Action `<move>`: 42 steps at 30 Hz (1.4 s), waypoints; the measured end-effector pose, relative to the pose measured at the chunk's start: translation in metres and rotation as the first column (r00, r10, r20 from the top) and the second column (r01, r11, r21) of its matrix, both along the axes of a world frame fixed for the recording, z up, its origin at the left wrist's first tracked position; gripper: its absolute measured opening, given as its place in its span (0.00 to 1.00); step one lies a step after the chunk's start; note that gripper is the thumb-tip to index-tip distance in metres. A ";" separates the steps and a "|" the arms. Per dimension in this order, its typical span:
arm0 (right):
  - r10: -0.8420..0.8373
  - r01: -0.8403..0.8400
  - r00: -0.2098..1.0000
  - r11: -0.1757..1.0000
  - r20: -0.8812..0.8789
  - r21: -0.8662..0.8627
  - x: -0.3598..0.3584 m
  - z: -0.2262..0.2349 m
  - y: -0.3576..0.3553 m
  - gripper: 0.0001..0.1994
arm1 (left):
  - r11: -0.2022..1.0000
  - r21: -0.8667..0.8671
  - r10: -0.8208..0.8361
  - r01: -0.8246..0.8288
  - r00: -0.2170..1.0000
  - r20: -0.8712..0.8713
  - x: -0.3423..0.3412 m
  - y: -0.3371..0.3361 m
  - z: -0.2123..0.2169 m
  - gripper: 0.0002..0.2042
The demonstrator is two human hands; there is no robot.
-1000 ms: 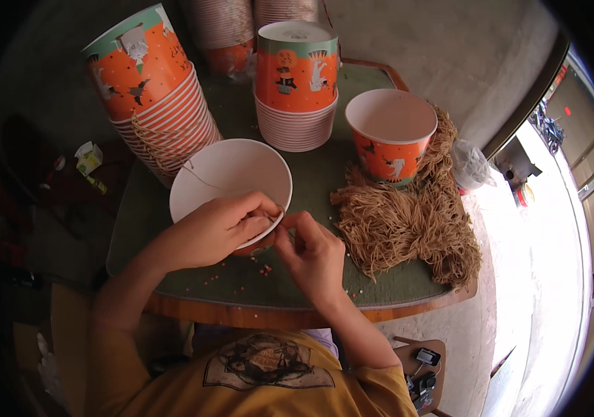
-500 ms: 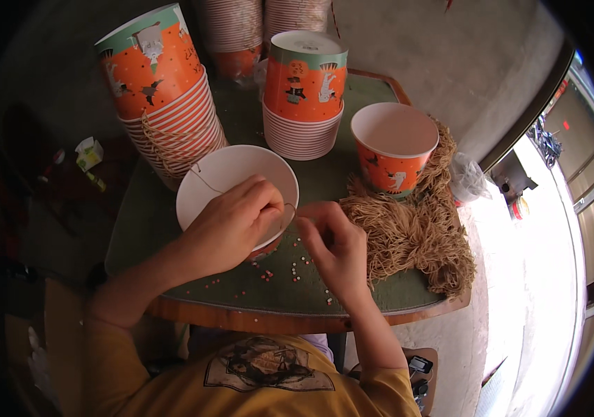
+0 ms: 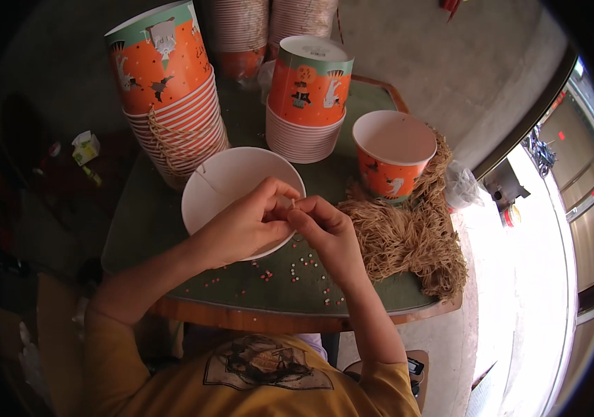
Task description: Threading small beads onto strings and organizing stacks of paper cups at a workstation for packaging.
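Note:
A paper bucket (image 3: 203, 198) with a white inside stands in front of me, its mouth tipped up toward me. A thin tan cord (image 3: 206, 179) comes through its far-left rim and hangs inside. My left hand (image 3: 248, 219) lies over the near right of the mouth, thumb and fingers pinched on the cord at the right rim. Touching it from the right, my right hand (image 3: 326, 228) is closed in a pinch at the same spot. Between the fingertips a short bit of cord shows; the knot or hole there is hidden.
A tan cord bundle (image 3: 408, 240) lies to the right, beside an upright orange bucket (image 3: 391, 174). Upside-down bucket stacks stand at the back (image 3: 307, 97) and left (image 3: 168, 90), the left one draped with cords. Small paper dots (image 3: 295, 271) litter the green tabletop (image 3: 144, 236).
My right hand has moved left and up to meet my left hand at the rim. The cord loop between them has been drawn in. The view has shifted slightly.

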State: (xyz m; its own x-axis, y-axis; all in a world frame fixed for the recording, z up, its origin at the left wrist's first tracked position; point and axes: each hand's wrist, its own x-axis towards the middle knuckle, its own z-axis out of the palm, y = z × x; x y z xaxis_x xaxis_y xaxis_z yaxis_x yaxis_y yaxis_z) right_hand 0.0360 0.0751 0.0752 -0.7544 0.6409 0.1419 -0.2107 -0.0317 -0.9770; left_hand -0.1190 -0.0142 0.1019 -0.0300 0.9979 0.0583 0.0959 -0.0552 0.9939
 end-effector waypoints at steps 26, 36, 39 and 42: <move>-0.063 0.029 0.994 0.938 0.086 0.346 0.009 0.003 0.040 0.05 | 0.984 -0.142 -0.109 0.109 0.994 0.008 -0.003 0.006 0.005 0.09; -0.384 0.298 0.923 0.650 -0.036 0.699 0.024 -0.004 -0.008 0.07 | 0.986 -0.125 -0.111 0.110 0.994 0.004 0.000 0.010 0.001 0.07; -0.412 0.317 0.910 0.623 -0.043 0.715 0.023 -0.006 -0.014 0.06 | 0.983 -0.143 -0.107 0.118 0.991 0.077 0.001 0.011 0.000 0.07; -0.346 0.303 0.938 0.845 0.018 0.441 0.016 -0.003 -0.027 0.06 | 0.974 -0.196 -0.096 0.116 0.990 0.107 0.001 0.011 0.006 0.08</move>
